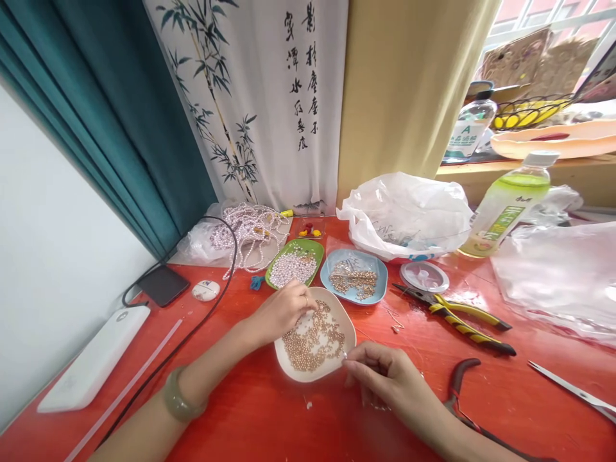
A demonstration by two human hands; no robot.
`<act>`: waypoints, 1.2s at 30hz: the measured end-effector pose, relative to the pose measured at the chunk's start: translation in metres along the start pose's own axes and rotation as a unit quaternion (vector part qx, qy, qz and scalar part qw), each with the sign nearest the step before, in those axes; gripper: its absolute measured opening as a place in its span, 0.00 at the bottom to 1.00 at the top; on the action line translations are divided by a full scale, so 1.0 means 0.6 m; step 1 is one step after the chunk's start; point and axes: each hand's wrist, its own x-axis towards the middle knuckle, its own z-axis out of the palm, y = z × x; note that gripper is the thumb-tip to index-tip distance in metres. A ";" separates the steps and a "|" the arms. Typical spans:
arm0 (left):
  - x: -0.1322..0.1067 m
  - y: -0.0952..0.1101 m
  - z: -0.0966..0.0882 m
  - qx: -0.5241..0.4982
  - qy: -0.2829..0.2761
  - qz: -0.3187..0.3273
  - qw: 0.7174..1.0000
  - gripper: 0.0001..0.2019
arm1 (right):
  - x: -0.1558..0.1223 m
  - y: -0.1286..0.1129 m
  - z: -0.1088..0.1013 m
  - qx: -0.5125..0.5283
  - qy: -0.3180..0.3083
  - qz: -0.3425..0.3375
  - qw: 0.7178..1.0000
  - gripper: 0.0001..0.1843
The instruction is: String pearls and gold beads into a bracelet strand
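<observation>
Nearest the camera, two bare forearms reach over a red table, the left one wearing a green bangle. In the head view, the left hand leans over the upper left rim of a cream dish, its fingers bent down to the gold beads spread inside; whether they pinch any bead, I cannot tell. The right hand, just beside the dish's right edge, has thumb and forefinger closed together on a small pale piece. Behind the cream dish stand a green dish of pale beads and a blue dish holding gold-coloured pieces. Right of these lie yellow-and-black pliers; nearer the right forearm is a dark-handled tool, with scissors farther right. A drink bottle stands tilted in view beyond the pliers.
</observation>
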 end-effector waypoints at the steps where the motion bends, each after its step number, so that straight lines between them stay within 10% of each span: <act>1: 0.000 0.001 0.000 -0.016 0.005 0.001 1.000 0.10 | 0.000 0.000 0.000 0.002 -0.002 -0.005 1.000 0.15; 10: 0.064 0.023 -0.006 -0.054 0.057 -0.014 0.997 0.07 | -0.002 -0.001 0.004 0.013 0.009 -0.012 1.000 0.14; 18: 0.134 0.015 0.013 -0.035 -0.006 -0.028 0.999 0.05 | 0.001 0.006 -0.001 0.007 0.007 -0.009 1.000 0.14; 36: 0.052 0.029 0.012 0.028 -0.016 -0.097 0.995 0.04 | 0.006 0.007 0.000 -0.004 0.007 -0.003 1.000 0.15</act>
